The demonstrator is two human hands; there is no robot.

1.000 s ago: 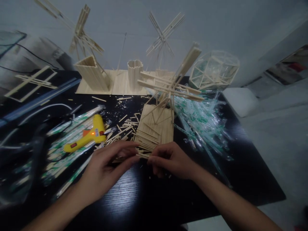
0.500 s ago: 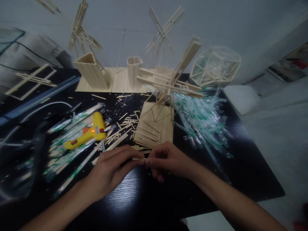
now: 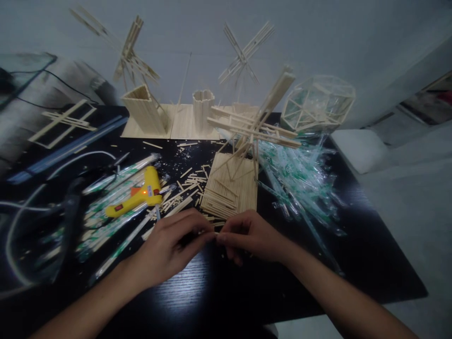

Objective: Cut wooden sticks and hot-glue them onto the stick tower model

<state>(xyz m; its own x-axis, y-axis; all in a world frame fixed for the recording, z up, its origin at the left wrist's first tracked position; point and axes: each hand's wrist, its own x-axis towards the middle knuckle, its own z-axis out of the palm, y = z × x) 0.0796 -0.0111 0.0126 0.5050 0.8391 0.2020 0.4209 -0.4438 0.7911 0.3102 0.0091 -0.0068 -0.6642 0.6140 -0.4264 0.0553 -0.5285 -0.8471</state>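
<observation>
Between my fingertips is a short piece of wooden stick (image 3: 216, 234), mostly hidden by the fingers. My left hand (image 3: 181, 240) pinches its left end, and my right hand (image 3: 245, 235) pinches the right end, the fingertips almost touching. Just beyond the hands lies a flat base of glued sticks (image 3: 243, 188), carrying a stick windmill model (image 3: 252, 132) with crossed blades. Left of that base are loose cut stick pieces (image 3: 194, 181). A yellow glue gun (image 3: 136, 197), its small light glowing orange, rests on packaged sticks left of my left hand.
Along the wall stand a tapered stick tower (image 3: 146, 113), a round stick tower (image 3: 204, 113) and more crossed blades (image 3: 243, 52). Clear and green plastic wrappers (image 3: 296, 169) pile up at right, before a faceted stick frame (image 3: 318, 103). A white cable (image 3: 21, 235) curls at left.
The camera view has shifted slightly, so the table things appear farther right and lower. My hands stay together, and less of the stick shows between them now.
</observation>
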